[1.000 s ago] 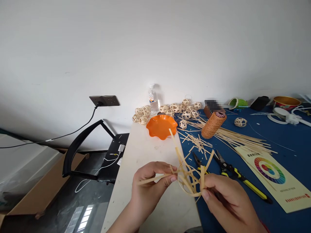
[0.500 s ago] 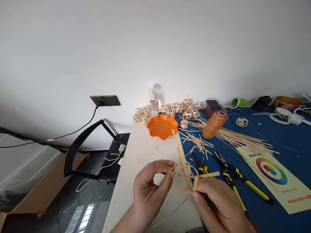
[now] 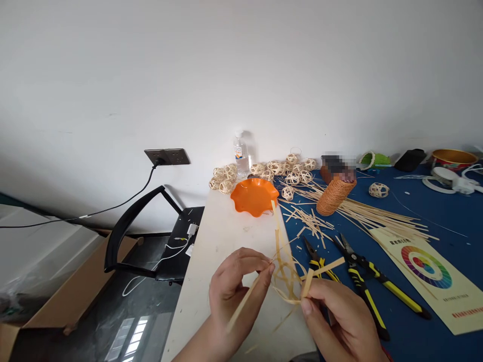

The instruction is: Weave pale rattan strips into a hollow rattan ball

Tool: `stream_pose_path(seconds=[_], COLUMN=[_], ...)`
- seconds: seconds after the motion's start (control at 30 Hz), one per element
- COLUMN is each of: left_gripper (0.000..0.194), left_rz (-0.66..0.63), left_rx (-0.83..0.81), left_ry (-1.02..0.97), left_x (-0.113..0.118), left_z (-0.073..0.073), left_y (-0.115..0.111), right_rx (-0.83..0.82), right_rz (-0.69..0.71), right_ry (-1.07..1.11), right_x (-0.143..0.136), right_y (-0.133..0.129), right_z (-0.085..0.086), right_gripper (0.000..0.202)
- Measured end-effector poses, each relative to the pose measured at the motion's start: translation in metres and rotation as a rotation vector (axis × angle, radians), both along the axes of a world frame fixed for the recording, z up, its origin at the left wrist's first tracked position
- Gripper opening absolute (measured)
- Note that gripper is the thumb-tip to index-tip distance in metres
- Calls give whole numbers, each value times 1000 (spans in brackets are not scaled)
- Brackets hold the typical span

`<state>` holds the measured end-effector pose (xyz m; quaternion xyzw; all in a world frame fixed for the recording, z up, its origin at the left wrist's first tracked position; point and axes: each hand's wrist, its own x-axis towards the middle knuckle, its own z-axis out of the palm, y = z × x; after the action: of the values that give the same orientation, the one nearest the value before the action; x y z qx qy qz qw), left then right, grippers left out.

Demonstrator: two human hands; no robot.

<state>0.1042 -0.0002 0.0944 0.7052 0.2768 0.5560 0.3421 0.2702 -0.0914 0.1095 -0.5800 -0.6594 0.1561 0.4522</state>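
Between my two hands, above the pale strip of table, hangs a partly woven ball of flat bamboo strips [image 3: 286, 279], with loose strip ends sticking out up, right and down. My left hand [image 3: 241, 289] pinches a strip at the ball's left side between thumb and forefinger, its free end crossing the palm. My right hand [image 3: 337, 317] is closed on the ball's lower right edge, thumb and forefinger pressing a strip that stands up from the grip. Long-nose pliers [image 3: 319, 261] and yellow-black cutters [image 3: 364, 279] lie just beyond my right hand.
An orange scalloped dish [image 3: 254, 196] sits ahead, with a water bottle [image 3: 240, 155] and several finished woven balls [image 3: 277, 168] behind. Cut bamboo strips [image 3: 381, 218], an orange twine spool [image 3: 335, 195] and a colour-wheel card [image 3: 426, 266] lie right. A black chair [image 3: 175, 251] stands left.
The strip end in my left hand has turned to show its flat side across the palm. The strip at my right fingers leans more to the right. Both hands keep their pinch.
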Motion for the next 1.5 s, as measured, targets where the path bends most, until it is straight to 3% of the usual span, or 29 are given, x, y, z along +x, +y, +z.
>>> stream_pose_path(seconds=[0.13,0.47,0.6,0.8,0.87,1.03,1.13,1.3,1.5], left_gripper=[29,31,25,22,17,3,19,25,20], left_rz=[54,103,-58,-364,-371,-200,-183,-307,-459], left_rx=[149,258,148,-127,-177,-388,-550,-406,-407], left_ry=[59,78,83,78,40,-70,-153,-145,-154], left_x=[-1,1,-3,-10,-8,2,5,2,0], left_z=[0,4,1,10,11,1,-1,1,0], left_y=[0,-2,3,10,10,6,7,15,14], right_rx=[27,15,-17,-158,-155,-111,-89,-175,-406], right_rz=[-24,-16,38,106,156,230,245,372,426], right_ry=[14,38,67,263,288,203,177,377,809], right_x=[-3,-8,0,23,27,28,28,34,37], right_y=[1,-1,0,8,10,12,10,10,15], right_z=[0,-6,-15,-26,-26,-17,-14,-20,-42], right_gripper=[17,15,15,28,29,30,28,31,40])
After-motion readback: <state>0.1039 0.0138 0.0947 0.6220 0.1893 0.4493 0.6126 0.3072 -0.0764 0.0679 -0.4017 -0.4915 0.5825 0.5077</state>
